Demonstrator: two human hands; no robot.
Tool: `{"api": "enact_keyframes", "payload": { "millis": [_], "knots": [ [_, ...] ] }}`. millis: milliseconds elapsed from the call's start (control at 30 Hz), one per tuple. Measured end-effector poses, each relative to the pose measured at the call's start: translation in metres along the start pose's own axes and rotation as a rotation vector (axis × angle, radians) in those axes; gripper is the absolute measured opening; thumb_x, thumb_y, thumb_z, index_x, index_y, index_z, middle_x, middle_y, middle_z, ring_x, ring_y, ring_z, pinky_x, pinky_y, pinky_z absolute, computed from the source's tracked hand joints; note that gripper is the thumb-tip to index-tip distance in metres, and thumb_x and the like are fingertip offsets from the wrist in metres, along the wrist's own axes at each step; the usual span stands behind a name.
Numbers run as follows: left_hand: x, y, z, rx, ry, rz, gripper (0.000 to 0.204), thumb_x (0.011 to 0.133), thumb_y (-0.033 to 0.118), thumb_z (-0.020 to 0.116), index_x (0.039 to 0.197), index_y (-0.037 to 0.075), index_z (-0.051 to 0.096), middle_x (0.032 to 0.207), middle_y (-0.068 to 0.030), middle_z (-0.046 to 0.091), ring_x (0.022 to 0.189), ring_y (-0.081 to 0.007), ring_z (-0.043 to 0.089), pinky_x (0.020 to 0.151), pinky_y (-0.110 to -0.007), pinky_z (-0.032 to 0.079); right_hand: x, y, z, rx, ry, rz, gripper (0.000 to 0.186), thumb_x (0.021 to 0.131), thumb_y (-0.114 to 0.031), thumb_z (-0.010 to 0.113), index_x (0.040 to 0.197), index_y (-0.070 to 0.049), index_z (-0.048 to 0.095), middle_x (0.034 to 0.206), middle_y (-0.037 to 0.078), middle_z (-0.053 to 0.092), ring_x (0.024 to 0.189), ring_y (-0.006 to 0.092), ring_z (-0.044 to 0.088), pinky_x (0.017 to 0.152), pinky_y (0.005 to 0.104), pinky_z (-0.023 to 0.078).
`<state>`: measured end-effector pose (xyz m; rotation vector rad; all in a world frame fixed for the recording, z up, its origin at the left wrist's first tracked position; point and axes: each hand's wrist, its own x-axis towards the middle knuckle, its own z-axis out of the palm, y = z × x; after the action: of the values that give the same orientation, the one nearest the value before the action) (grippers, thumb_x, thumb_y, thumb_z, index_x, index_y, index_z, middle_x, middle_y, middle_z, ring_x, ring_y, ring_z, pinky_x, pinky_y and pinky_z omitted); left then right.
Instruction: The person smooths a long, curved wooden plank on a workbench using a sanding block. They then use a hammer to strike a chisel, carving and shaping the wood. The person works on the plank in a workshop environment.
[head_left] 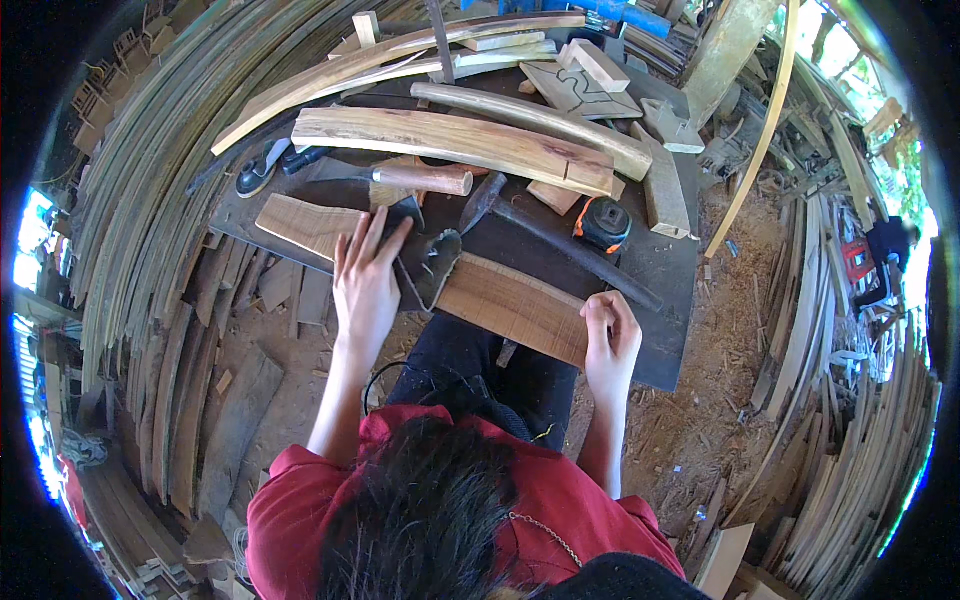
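A curved, flat wooden board (515, 305) lies along the near edge of the dark table. Across its middle sits a dark, curled sheet with a torn edge, apparently sandpaper (432, 268). My left hand (368, 270) lies over the board beside the sheet, fingers stretched out and slightly apart; a dark edge of the sheet shows by the fingertips. The left thumb is hidden. At the board's right end, my right hand (611, 335) grips it with curled fingers. Just beyond the board rest a hammer (560, 245) and a chisel with a wooden handle (425, 180).
An orange and black tape measure (603, 224) stands right of the hammer. Curved wooden pieces (455, 142) and cut blocks (663, 185) crowd the far side of the table (665, 345). Long timber strips (150, 190) are stacked at left, more planks (815, 290) at right. Shavings litter the floor (690, 440).
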<state>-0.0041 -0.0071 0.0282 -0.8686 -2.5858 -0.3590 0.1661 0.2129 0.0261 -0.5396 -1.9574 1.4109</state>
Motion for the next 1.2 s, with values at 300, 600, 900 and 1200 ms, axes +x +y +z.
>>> {"api": "enact_keyframes", "payload": {
  "millis": [300,600,900,1200],
  "knots": [
    [-0.007,0.110,0.013,-0.242,0.002,0.134,0.047,0.080,0.034,0.066,0.122,0.014,0.059,0.137,-0.0137,0.047,0.126,-0.0305,0.045,0.102,-0.050,0.037,-0.001,-0.002,0.001,-0.108,0.026,0.017,0.022,0.092,-0.018,0.056,0.078,-0.001,0.055,0.055,-0.003,0.038,0.051,0.0031,0.031,0.045,0.0242,0.023],
    [0.010,-0.027,0.009,-0.055,0.027,-0.326,0.029,0.092,0.020,0.045,0.112,0.010,0.065,0.137,-0.0094,0.047,0.126,-0.0325,0.044,0.085,-0.043,0.053,0.001,-0.001,0.006,-0.252,0.092,0.022,0.022,0.090,-0.016,0.056,0.075,-0.001,0.055,0.052,0.001,0.033,0.047,0.0068,0.030,0.043,0.0273,0.025],
    [-0.001,0.049,0.020,-0.128,0.024,-0.148,0.032,0.090,0.017,0.050,0.116,0.001,0.059,0.132,-0.0142,0.051,0.126,-0.0366,0.044,0.100,-0.048,0.042,0.001,-0.007,0.012,-0.390,0.095,-0.024,0.023,0.089,-0.018,0.058,0.073,-0.002,0.055,0.049,0.005,0.036,0.043,0.0120,0.034,0.043,0.0302,0.030],
    [0.033,-0.083,0.009,0.122,-0.012,-0.487,0.031,0.095,0.015,0.042,0.116,-0.002,0.058,0.134,-0.0180,0.048,0.122,-0.0405,0.045,0.093,-0.053,0.048,0.001,-0.003,0.010,-0.334,0.104,0.006,0.024,0.090,-0.020,0.058,0.074,-0.002,0.055,0.050,0.004,0.035,0.044,0.0110,0.032,0.044,0.0301,0.028]
  ]
}}
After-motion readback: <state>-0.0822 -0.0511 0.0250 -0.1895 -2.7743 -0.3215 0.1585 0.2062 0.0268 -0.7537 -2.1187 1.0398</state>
